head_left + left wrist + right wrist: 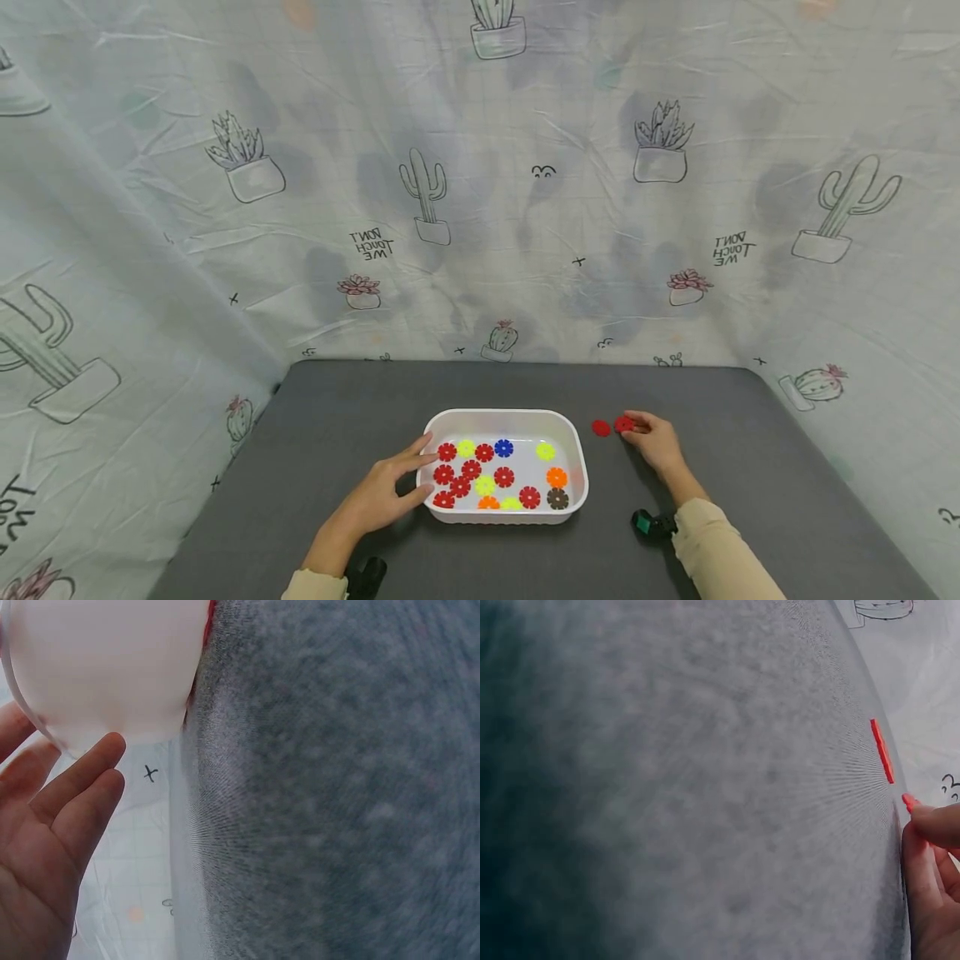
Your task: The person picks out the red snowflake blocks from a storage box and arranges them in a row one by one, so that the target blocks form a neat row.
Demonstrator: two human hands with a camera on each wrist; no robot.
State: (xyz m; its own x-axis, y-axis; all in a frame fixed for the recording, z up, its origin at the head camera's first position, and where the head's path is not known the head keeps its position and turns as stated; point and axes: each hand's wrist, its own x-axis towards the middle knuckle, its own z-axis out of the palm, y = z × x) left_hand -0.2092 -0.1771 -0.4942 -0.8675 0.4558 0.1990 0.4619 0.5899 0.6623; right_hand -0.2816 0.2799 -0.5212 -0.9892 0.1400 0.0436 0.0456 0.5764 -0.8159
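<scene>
Right grip pinched a red disc on the table; left grip lay open against the tray. Only the head view showed the discs inside.

Bare grey table lies open at the frame's lower right; the white tray blocks the centre.

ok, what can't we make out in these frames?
- Left wrist view: white tray contents hidden by its wall.
- Right wrist view: red disc seen edge-on, shape unreadable; second disc mostly hidden by right hand.
- Head view: right hand's grip on disc too small.
</scene>
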